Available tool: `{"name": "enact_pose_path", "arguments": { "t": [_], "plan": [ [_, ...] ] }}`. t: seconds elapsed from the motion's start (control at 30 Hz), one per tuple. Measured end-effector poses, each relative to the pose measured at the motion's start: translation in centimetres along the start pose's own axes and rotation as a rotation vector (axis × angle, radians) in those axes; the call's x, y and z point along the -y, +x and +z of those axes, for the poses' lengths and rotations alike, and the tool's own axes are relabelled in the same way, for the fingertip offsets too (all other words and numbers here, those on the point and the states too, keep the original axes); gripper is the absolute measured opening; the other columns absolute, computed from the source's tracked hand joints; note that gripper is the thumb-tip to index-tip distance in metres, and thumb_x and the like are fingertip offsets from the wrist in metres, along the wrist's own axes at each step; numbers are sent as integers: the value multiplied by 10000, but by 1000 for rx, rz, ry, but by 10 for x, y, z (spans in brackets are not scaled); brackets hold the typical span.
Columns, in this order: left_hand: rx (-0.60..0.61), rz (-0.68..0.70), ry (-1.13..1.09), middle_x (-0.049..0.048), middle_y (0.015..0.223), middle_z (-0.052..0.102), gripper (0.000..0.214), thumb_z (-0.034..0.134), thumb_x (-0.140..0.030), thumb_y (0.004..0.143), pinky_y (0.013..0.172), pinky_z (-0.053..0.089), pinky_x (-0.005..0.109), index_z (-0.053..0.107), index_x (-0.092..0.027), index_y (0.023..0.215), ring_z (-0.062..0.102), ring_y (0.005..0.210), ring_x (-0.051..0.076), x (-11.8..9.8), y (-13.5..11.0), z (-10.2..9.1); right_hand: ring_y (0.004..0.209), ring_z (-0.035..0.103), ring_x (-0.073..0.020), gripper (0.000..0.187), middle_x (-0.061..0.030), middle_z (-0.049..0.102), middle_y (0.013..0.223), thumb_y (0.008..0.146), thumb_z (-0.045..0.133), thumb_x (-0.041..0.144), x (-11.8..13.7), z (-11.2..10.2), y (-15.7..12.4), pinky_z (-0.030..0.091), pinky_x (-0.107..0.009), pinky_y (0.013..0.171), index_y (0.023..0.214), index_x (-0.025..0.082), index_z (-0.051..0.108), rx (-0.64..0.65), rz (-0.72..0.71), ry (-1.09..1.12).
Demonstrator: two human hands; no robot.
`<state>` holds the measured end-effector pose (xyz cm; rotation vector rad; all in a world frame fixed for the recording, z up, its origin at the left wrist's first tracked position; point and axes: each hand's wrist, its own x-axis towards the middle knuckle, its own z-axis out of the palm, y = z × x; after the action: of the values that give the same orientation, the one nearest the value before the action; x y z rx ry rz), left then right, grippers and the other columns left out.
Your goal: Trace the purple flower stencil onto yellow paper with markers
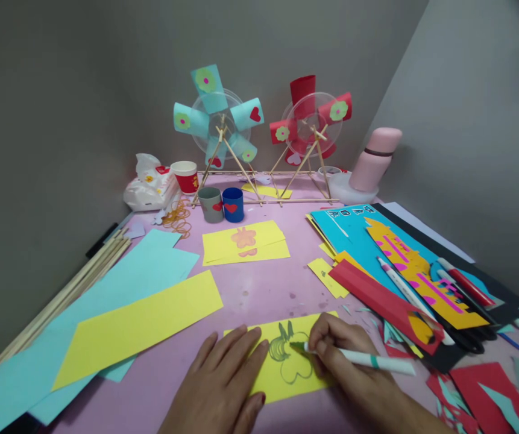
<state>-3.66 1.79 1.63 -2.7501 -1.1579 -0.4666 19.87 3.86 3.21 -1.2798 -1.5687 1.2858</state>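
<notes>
R hand [354, 340] hides marker's [388, 364] mid-section; L hand [223, 380], pt of yellow paper [298, 365].

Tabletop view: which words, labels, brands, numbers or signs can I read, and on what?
No text reads clearly.
Blue sheet: letter-like shapes, too small.
Red cup: yellow marking, too blurred.
White plastic bag: print, too blurred.
Yellow paper under the left hand: drawing, no words visible.

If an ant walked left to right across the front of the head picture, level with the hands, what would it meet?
Wooden sticks, yellow paper strip, left hand, green drawing, right hand, red paper scraps.
</notes>
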Motion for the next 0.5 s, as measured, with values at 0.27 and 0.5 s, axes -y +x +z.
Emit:
{"name": "enact_pose_path", "arguments": {
  "t": [0.27,0.5],
  "plan": [
    [13,20,49,45,1291,599,457,537,-360,890,923,499,342,494,-224,1325,569,1153,225,4,3,2,510,373,-112,71,56,440,569,693,564,244,-2,10,1,274,-205,456,734,200,525,-193,58,174],
    [-59,43,76,33,1208,652,366,494,-408,911,849,521,319,561,-236,1227,623,1053,211,6,8,1,518,386,-120,85,56,431,555,798,510,271,0,3,-4,279,-218,476,748,203,500,-143,52,94]
  ]
}}
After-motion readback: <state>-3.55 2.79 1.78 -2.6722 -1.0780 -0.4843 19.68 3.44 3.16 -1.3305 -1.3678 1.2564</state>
